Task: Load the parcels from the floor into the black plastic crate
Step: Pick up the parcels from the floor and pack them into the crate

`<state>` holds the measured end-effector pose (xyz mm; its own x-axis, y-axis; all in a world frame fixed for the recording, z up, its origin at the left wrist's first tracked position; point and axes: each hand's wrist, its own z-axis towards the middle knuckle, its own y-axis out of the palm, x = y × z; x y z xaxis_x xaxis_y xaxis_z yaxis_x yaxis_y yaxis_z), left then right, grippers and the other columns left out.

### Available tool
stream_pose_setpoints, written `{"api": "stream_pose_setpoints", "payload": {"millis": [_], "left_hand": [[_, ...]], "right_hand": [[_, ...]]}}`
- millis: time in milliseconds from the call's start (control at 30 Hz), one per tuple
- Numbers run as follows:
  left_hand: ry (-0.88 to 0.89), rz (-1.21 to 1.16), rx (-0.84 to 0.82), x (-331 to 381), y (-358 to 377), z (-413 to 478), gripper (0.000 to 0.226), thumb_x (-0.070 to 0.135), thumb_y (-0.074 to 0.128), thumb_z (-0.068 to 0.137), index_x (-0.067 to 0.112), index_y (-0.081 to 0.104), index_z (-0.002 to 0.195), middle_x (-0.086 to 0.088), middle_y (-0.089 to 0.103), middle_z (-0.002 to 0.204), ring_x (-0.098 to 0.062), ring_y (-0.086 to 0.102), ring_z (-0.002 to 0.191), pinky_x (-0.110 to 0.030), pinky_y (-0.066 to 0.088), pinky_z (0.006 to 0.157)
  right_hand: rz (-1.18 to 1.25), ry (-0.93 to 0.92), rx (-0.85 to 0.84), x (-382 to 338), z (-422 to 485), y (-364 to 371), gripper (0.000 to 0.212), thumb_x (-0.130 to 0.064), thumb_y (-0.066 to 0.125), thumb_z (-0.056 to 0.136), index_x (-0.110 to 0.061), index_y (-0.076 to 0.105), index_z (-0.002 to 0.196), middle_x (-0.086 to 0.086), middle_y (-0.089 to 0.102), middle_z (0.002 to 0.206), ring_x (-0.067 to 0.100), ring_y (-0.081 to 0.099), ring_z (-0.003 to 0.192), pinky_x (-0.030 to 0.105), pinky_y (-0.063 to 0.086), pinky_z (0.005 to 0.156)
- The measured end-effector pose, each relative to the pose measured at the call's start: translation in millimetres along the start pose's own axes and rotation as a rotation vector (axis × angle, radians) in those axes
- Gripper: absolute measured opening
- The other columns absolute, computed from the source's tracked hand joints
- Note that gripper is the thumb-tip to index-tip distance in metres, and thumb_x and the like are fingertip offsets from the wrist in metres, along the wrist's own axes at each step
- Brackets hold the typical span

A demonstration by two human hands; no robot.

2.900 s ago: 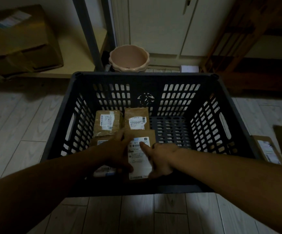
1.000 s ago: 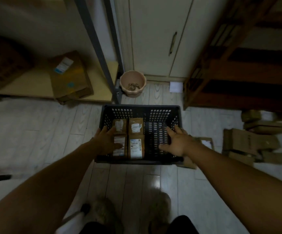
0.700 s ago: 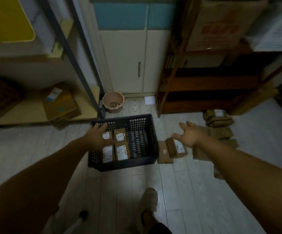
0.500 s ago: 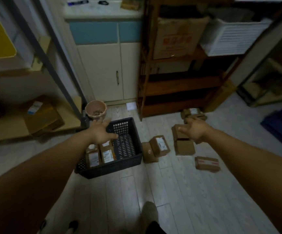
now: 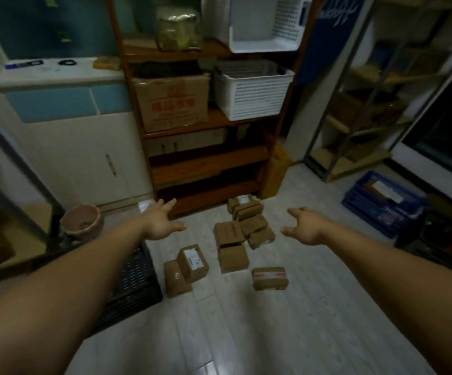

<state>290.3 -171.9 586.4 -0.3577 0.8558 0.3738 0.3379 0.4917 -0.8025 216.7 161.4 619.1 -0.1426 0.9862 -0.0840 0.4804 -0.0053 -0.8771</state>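
Judging by size and taped cardboard, the small brown cardboard parcels point(image 5: 232, 257) are taken to be light, stiff and not slippery — each is best gripped across its two long sides. They are scattered, some stacked, on the pale plank floor point(image 5: 246, 334) just right of the black plastic lattice crate point(image 5: 135, 282). The left hand point(image 5: 160, 223) and right hand point(image 5: 304, 228) are held spread and empty above them, well apart.

Dim, blurred, edges wide-angle warped.
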Motion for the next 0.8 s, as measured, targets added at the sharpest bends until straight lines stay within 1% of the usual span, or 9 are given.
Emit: {"api": "stream_pose_setpoints", "payload": {"millis": [67, 167, 300, 400, 500, 567, 667, 767, 800], "left_hand": [[-0.004, -0.03, -0.024, 27.9, 17.5, 12.2, 0.086, 0.056, 0.053, 0.086, 0.031, 0.001, 0.15, -0.004, -0.003, 0.16, -0.027, -0.001, 0.147, -0.046, 0.01, 0.119], [-0.022, -0.025, -0.089, 47.2, 37.7, 29.8, 0.091, 0.061, 0.054, 0.083, 0.031, 0.0, 0.15, -0.004, -0.004, 0.16, -0.028, -0.002, 0.146, -0.047, 0.01, 0.119], [-0.031, -0.064, -0.148, 57.0, 53.6, 74.9, 0.091, 0.061, 0.052, 0.084, 0.029, -0.002, 0.15, -0.004, -0.006, 0.16, -0.027, -0.003, 0.147, -0.046, 0.009, 0.119], [-0.028, -0.119, -0.194, 65.5, 67.6, 118.7, 0.086, 0.053, 0.052, 0.088, 0.026, 0.001, 0.151, -0.007, -0.005, 0.159, -0.029, -0.002, 0.146, -0.046, 0.009, 0.119], [-0.049, -0.112, -0.22, 73.5, 85.9, 170.8, 0.084, 0.05, 0.053, 0.089, 0.025, 0.004, 0.151, -0.009, -0.004, 0.159, -0.031, -0.002, 0.146, -0.047, 0.009, 0.119], [-0.065, -0.085, -0.242, 79.3, 103.2, 204.1, 0.085, 0.052, 0.054, 0.088, 0.023, 0.005, 0.151, -0.009, -0.002, 0.159, -0.032, -0.001, 0.146, -0.047, 0.009, 0.119], [-0.117, -0.081, -0.261, 90.6, 134.1, 241.1, 0.085, 0.051, 0.053, 0.088, 0.02, 0.006, 0.151, -0.009, 0.004, 0.159, -0.03, 0.006, 0.146, -0.045, 0.012, 0.119], [-0.126, -0.179, -0.305, 102.2, 174.8, 269.5, 0.076, 0.041, 0.057, 0.089, 0.018, 0.016, 0.149, -0.01, 0.023, 0.154, -0.026, 0.027, 0.139, -0.039, 0.027, 0.114], [-0.132, -0.226, -0.315, 104.2, 191.4, 282.7, 0.074, 0.038, 0.059, 0.089, 0.017, 0.019, 0.148, -0.009, 0.027, 0.152, -0.024, 0.031, 0.137, -0.035, 0.029, 0.113]], "right_hand": [[0.01, 0.024, -0.027, 37.3, 13.2, -2.5, 0.079, -0.055, 0.048, 0.092, -0.018, 0.014, 0.153, 0.01, 0.015, 0.159, 0.029, 0.022, 0.144, 0.041, 0.024, 0.116], [0.005, 0.033, -0.063, 65.9, 37.9, -2.6, 0.079, -0.056, 0.046, 0.092, -0.017, 0.014, 0.153, 0.011, 0.016, 0.159, 0.03, 0.024, 0.143, 0.04, 0.025, 0.115], [-0.011, -0.008, -0.132, 76.4, 90.8, 6.2, 0.08, -0.057, 0.045, 0.092, -0.016, 0.012, 0.153, 0.013, 0.014, 0.159, 0.031, 0.022, 0.143, 0.041, 0.024, 0.116], [-0.005, -0.024, -0.192, 76.1, 132.9, 17.4, 0.08, -0.056, 0.045, 0.093, -0.016, 0.011, 0.153, 0.012, 0.013, 0.159, 0.03, 0.02, 0.144, 0.04, 0.022, 0.117], [0.021, -0.024, -0.246, 82.2, 178.7, 30.6, 0.078, -0.054, 0.046, 0.093, -0.017, 0.012, 0.153, 0.011, 0.015, 0.159, 0.03, 0.023, 0.143, 0.04, 0.024, 0.116], [0.04, -0.013, -0.278, 92.2, 210.7, 39.0, 0.076, -0.051, 0.047, 0.094, -0.018, 0.013, 0.153, 0.01, 0.015, 0.159, 0.03, 0.023, 0.143, 0.041, 0.025, 0.116], [0.083, -0.001, -0.313, 112.7, 256.9, 56.1, 0.075, -0.049, 0.049, 0.094, -0.019, 0.014, 0.153, 0.009, 0.015, 0.159, 0.03, 0.023, 0.143, 0.041, 0.026, 0.115], [0.103, 0.002, -0.367, 138.8, 305.0, 80.2, 0.078, -0.047, 0.053, 0.093, -0.018, 0.014, 0.153, 0.01, 0.019, 0.157, 0.03, 0.026, 0.142, 0.037, 0.028, 0.113], [0.11, -0.005, -0.389, 147.9, 322.8, 89.2, 0.078, -0.047, 0.055, 0.092, -0.017, 0.015, 0.152, 0.011, 0.022, 0.156, 0.029, 0.029, 0.14, 0.036, 0.03, 0.111]]}}
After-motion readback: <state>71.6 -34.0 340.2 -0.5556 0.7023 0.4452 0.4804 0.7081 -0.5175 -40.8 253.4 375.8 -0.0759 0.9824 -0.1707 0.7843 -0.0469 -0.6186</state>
